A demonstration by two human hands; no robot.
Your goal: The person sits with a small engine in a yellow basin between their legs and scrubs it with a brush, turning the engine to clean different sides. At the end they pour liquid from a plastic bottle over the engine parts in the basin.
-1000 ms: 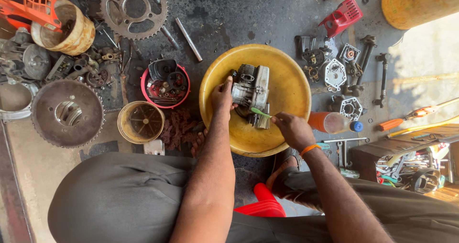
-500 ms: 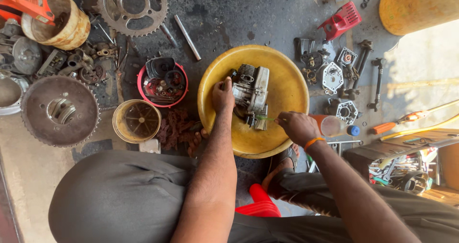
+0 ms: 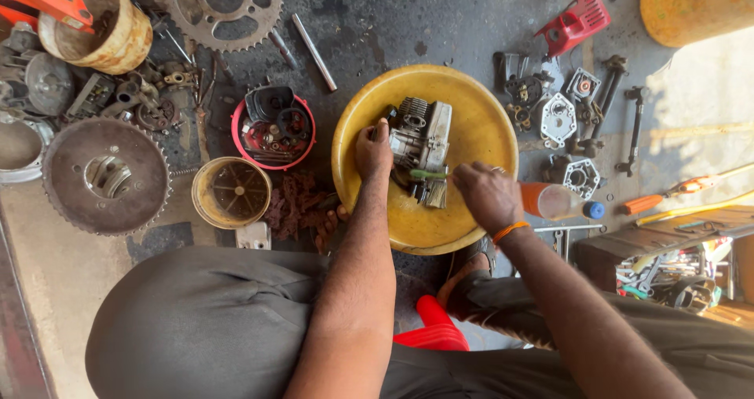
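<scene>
left hand [image 3: 374, 149]: grip closed on grey metal engine block [image 3: 420, 141] | right hand [image 3: 488, 195]: grip closed on green-handled brush [image 3: 428, 175] touching block | both inside round yellow plastic basin [image 3: 479, 124]

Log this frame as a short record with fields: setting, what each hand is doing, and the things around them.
setting: workshop floor, person seated, seen from above
left hand: grips the left side of a grey engine block
right hand: holds a green-handled tool against the block
container: yellow basin holding the block
left of basin: red bowl of parts, small yellow tub, large sprocket
right of basin: loose metal covers, orange bottle
</scene>
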